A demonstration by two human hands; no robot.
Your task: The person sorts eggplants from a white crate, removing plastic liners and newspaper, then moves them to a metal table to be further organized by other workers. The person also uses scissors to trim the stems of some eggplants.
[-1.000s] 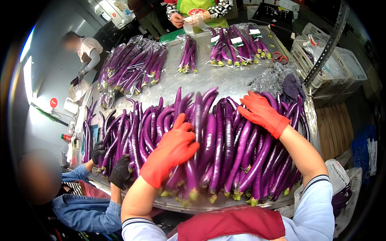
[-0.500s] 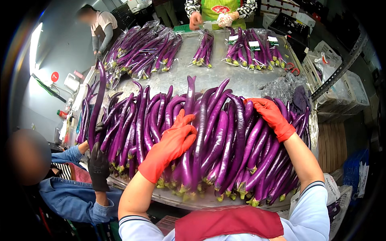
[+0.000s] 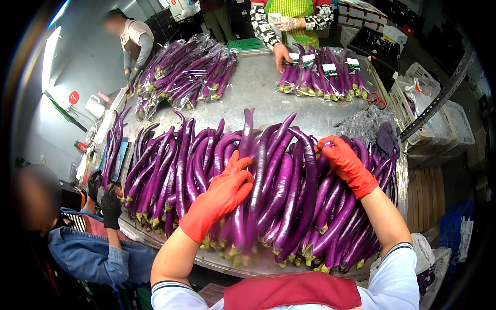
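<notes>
Two red-gloved hands [image 3: 219, 192] [image 3: 349, 164] on eggplants [image 3: 281, 188]; four labels [image 3: 329, 68]

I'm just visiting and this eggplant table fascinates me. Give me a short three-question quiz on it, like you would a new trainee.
1. What colour are the gloves on the wearer's left hand and right hand, both at the loose eggplants?

2. True or false: red-handled scissors lie near the right edge of the metal table.

3. The labelled bagged eggplants by the co-worker in the green apron are: (a) hanging; (b) lying down; (c) standing upright.

Key: 1. Orange-red. 2. True. 3. b.
</notes>
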